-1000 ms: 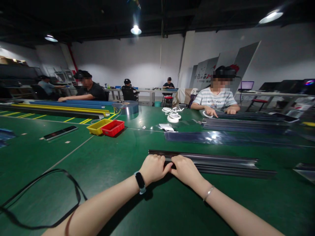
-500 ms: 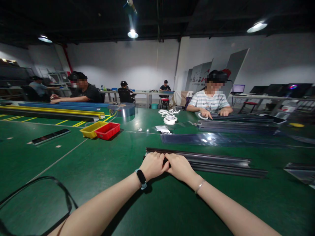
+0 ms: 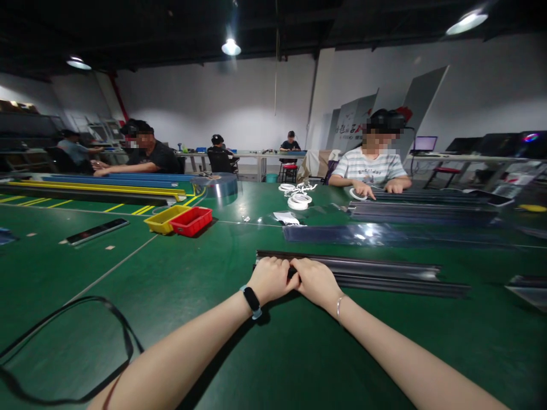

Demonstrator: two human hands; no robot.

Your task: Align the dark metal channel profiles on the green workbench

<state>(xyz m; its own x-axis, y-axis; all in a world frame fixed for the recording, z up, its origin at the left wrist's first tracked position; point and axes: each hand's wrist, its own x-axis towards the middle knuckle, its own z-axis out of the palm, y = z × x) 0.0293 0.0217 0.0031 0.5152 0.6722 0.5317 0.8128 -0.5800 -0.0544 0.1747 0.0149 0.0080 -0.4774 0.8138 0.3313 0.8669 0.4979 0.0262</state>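
Two long black profile strips lie side by side on the green table, stretching to the right. At their left end my left hand, with a watch on its wrist, is closed over the nearer strip. Right beside it my right hand, wearing a thin bracelet, also has its fingers curled on that strip. The two hands meet at the thumbs. My fingertips are hidden behind the knuckles, as is the part of the strip beneath them.
Beyond the strips lies a clear plastic sheet. White tape rolls sit farther back. A red bin and yellow bin stand left, near a phone. A co-worker handles black strips opposite. A black cable loops front left.
The camera view has shifted slightly, so the scene sits a little higher and farther right. Both hands keep their hold at the strip's left end, with hardly any movement.
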